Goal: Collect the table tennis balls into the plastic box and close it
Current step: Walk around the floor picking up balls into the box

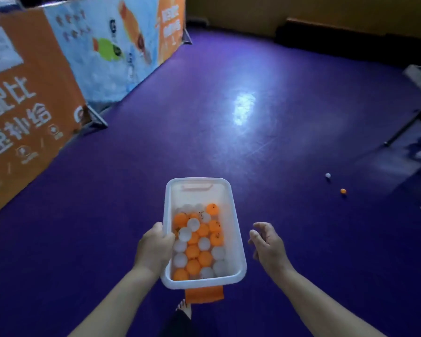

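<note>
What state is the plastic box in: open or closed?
Open. The plastic box has no lid on; orange and white balls lie uncovered inside. The left hand grips its rim.

The box (pixel 234 235) was milky, translucent plastic, smooth at the rim. The balls (pixel 192 251) in it looked smooth and matt. The floor (pixel 301 251) was smooth, glossy at 1 o'clock. The barriers (pixel 34 117) at 10 o'clock looked like printed cloth on metal feet (pixel 97 119).

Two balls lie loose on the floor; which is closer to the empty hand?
The orange ball, just this side of the white ball, is closer to the right hand.
</note>
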A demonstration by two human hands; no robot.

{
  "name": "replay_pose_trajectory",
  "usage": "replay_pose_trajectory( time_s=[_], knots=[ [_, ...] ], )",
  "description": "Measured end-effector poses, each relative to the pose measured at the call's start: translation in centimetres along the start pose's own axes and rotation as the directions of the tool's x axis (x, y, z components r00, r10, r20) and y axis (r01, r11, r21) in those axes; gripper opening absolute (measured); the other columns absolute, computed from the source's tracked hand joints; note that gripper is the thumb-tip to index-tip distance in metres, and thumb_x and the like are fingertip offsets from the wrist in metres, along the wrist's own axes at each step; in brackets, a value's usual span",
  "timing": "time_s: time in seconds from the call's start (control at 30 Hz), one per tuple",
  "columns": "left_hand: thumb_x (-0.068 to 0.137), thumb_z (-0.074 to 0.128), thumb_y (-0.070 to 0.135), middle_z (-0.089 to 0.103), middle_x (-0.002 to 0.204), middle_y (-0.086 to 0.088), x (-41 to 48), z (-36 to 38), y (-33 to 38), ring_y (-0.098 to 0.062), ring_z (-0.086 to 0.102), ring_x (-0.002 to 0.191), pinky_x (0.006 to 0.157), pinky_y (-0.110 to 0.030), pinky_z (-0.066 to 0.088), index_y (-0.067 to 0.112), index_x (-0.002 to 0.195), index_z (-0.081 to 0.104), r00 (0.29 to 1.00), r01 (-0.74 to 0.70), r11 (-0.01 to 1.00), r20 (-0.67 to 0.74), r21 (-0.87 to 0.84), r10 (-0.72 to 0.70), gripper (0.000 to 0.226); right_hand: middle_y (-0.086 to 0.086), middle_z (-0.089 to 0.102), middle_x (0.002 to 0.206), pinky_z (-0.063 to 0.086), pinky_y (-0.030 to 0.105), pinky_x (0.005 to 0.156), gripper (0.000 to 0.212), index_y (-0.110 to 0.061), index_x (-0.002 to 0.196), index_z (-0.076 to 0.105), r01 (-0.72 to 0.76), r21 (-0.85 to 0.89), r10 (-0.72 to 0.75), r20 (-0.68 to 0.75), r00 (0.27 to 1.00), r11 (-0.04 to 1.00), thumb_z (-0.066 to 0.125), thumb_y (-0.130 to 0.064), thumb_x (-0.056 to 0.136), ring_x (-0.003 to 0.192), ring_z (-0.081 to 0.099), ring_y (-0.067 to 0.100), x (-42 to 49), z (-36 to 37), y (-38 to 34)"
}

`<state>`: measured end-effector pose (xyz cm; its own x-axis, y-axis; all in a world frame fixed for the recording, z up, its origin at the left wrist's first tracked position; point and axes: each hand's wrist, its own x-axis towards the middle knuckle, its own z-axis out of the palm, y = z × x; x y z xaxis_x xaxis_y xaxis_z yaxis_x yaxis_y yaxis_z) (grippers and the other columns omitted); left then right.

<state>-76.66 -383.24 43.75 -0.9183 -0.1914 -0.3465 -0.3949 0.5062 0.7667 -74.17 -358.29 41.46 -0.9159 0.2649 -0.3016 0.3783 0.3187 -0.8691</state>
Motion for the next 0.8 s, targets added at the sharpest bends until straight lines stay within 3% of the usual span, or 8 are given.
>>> replay_pose_trajectory(
  time_s=[0.23, 0.37, 0.53, 0.8],
  knots=[
    [0.089, 0.054, 0.023, 0.063, 0.072, -0.003, 11.9, 6.6, 10.4, -0.015, 0.058, 0.061, 0.047, -0.025, 0.041, 0.012, 0.079, 0.057, 0.957, -0.162, 0.986, 0.248, 0.033, 0.149, 0.015, 0.008, 0.065, 0.089, 0.052, 0.024, 0.059, 0.016, -0.026, 0.1, 0.057, -0.159, 0.064, 0.169, -0.216, 0.962, 0.985, 0.051, -0.012, 0.095, 0.063, 0.056, 0.014, 8.0, -6.3, -1.2],
    [0.088, 0.054, 0.023, 0.065, 0.073, -0.002, 16.2, 12.4, 15.7, -0.017, 0.061, 0.066, 0.05, -0.028, 0.044, 0.011, 0.079, 0.057, 0.917, -0.245, 0.965, 0.348, 0.098, 0.197, 0.015, 0.006, 0.067, 0.079, 0.048, 0.026, 0.055, 0.017, -0.019, 0.092, 0.062, -0.239, 0.146, 0.275, -0.333, 0.902, 0.96, 0.05, -0.007, 0.093, 0.052, 0.054, 0.011, 10.9, -11.0, -0.2],
    [0.088, 0.05, 0.017, 0.063, 0.074, -0.004, 20.3, 21.3, 22.9, -0.019, 0.058, 0.067, 0.053, -0.031, 0.044, 0.01, 0.078, 0.055, 0.871, -0.341, 0.93, 0.418, 0.139, 0.257, 0.014, 0.007, 0.067, 0.077, 0.046, 0.028, 0.057, 0.019, -0.017, 0.087, 0.063, -0.293, 0.202, 0.354, -0.456, 0.816, 0.935, 0.048, -0.006, 0.093, 0.055, 0.054, 0.013, 16.7, -18.5, 2.4],
    [0.091, 0.053, 0.027, 0.063, 0.076, -0.003, 24.5, 34.6, 35.4, -0.017, 0.06, 0.068, 0.052, -0.029, 0.047, 0.013, 0.079, 0.055, 0.835, -0.378, 0.92, 0.467, 0.102, 0.292, 0.018, 0.006, 0.066, 0.078, 0.045, 0.024, 0.054, 0.019, -0.018, 0.088, 0.062, -0.306, 0.21, 0.37, -0.478, 0.796, 0.929, 0.047, -0.007, 0.094, 0.056, 0.054, 0.012, 28.3, -32.1, 3.7]
  ],
)
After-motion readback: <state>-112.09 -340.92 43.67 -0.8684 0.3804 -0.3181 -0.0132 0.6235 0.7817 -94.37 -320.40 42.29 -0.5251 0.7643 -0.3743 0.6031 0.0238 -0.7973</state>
